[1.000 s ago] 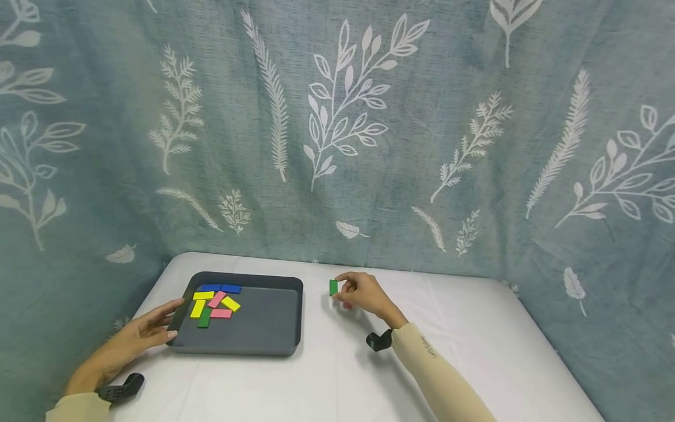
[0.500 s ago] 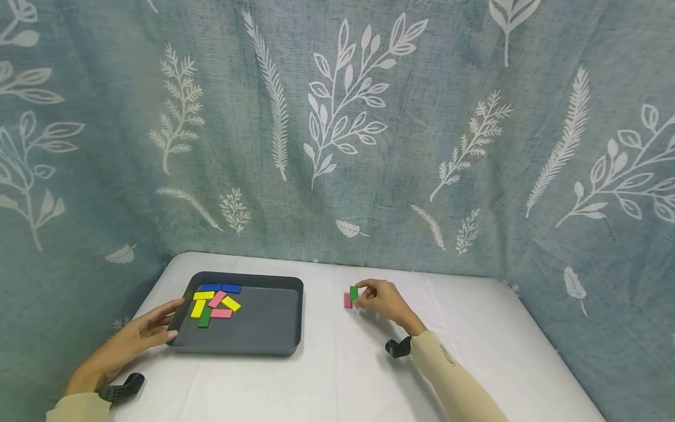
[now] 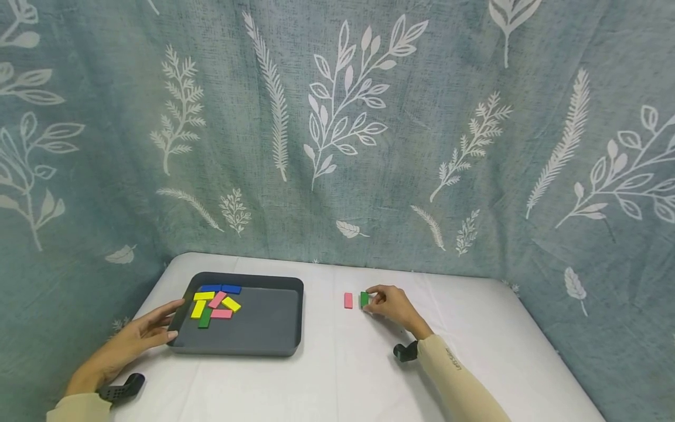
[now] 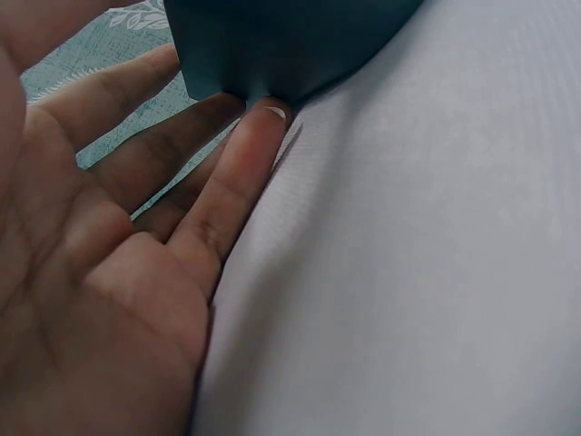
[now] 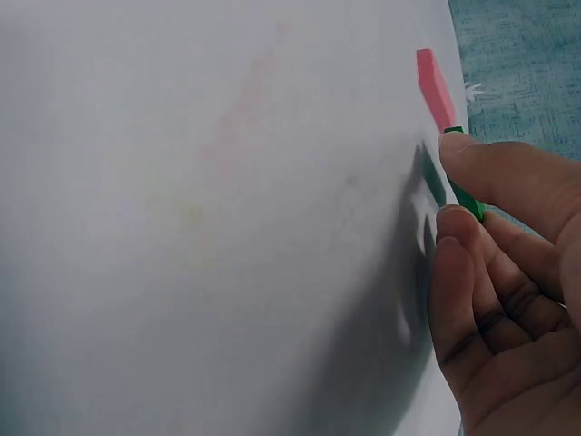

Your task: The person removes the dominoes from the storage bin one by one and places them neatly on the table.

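Note:
In the head view, my right hand (image 3: 394,306) pinches a small green block (image 3: 364,300) by its ends between thumb and fingers, just over the white table or touching it. A pink block (image 3: 348,300) lies flat a short gap to its left. The right wrist view shows the green block (image 5: 467,198) partly hidden by the thumb, the pink block (image 5: 436,89) beyond it. At the left, my left hand (image 3: 139,334) touches the dark grey tray (image 3: 263,322) with extended fingers; the left wrist view shows its fingertips against the tray's outer wall (image 4: 281,45).
Inside the tray's left part lie several flat blocks: blue (image 3: 231,289), yellow (image 3: 197,309), pink (image 3: 221,314) and green (image 3: 204,317). A blue-green leaf-patterned curtain (image 3: 369,176) stands behind and beside the white-covered table (image 3: 337,375).
My right hand has carried the green block rightward past the pink one and lowered it beside it. The pink block now shows fully. My left hand and the tray stay put.

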A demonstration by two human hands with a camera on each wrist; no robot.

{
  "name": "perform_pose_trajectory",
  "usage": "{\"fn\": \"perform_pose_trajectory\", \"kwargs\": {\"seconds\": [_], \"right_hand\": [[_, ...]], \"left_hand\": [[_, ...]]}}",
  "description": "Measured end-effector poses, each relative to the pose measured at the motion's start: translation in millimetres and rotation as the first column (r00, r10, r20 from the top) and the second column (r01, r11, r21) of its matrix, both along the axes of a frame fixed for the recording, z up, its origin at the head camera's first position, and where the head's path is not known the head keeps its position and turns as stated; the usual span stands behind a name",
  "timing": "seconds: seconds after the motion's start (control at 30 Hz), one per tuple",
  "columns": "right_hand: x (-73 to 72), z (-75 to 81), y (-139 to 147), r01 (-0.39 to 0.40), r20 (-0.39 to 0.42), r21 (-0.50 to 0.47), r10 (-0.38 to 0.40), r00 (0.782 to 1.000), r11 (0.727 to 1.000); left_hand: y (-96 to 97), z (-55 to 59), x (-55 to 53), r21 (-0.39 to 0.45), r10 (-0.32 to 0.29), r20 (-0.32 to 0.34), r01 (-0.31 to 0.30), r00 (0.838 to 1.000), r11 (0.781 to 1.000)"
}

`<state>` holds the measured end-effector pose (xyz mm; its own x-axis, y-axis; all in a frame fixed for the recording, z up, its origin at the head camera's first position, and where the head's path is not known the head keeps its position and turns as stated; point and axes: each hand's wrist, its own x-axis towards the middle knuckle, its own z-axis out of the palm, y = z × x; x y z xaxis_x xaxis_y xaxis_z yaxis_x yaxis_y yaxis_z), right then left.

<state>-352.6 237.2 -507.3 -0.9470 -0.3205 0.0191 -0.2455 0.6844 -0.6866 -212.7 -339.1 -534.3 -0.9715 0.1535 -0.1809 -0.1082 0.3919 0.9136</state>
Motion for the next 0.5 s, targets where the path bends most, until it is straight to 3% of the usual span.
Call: {"fn": "perform_pose_trajectory", "kwargs": {"seconds": [0.5], "right_hand": [[-8.1, -8.6, 1.9, 0.008, -0.020, 0.016, -0.008, 1.000, 1.000]], "left_hand": [[-3.9, 1.7, -4.9, 0.030, -0.018, -0.026, 0.019, 1.000, 0.999]]}}
